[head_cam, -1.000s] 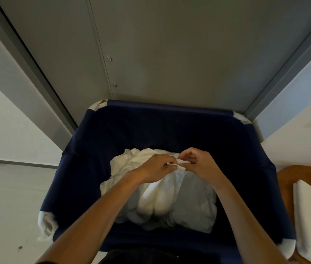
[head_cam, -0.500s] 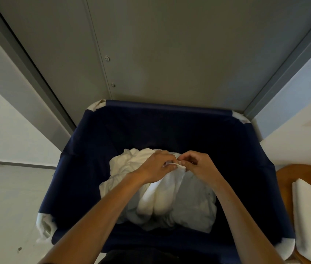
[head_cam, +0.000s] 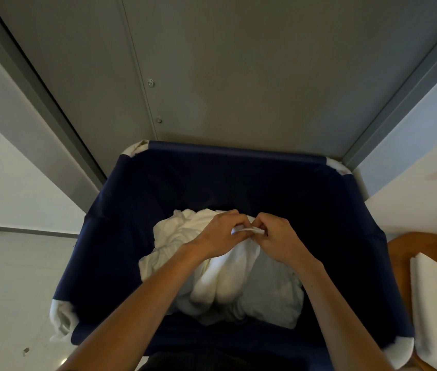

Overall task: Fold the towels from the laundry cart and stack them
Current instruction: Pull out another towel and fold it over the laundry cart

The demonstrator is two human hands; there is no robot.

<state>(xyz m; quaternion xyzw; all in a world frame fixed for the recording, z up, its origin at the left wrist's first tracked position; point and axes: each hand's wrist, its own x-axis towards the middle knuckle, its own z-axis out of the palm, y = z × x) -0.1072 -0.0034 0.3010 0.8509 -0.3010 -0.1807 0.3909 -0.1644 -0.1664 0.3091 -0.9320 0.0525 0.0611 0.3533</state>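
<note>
Pinching the white towel [head_cam: 228,274] hem with my left hand [head_cam: 221,232] and right hand [head_cam: 278,238], now drawn closer together inside the laundry cart [head_cam: 121,236]; lift-out probably next.

No readable text, labels, brands, numbers or signs to be found on any surface shown, nothing legible anywhere
</note>
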